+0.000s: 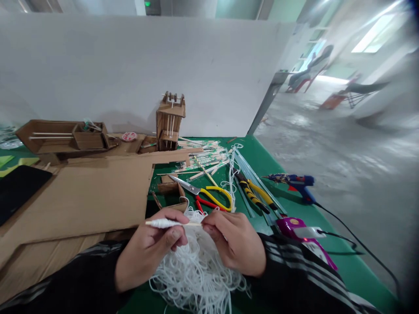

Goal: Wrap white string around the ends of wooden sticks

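Note:
A thin wooden stick (193, 224) lies level between my two hands, with white string (163, 223) wound thickly around its left part. My left hand (153, 244) is closed on the wound part, the thumb below and the fingers behind it. The stick's right end is pinched between the thumb and fingers of my right hand (234, 240). Under both hands spreads a large tangled heap of white cord (196, 274). Just beyond the hands are scissors (199, 191) with one yellow and one red handle, and a small cardboard piece (172, 192).
Pliers (252, 192), a blue glue gun (294, 181) and a purple power strip (294, 229) with cables lie at right. Wrapped chopsticks (206, 155) are scattered behind. A cardboard tower (170, 122), cardboard trough (59, 135), flat cardboard sheet (98, 192) and black tablet-like slab (19, 192) occupy the left.

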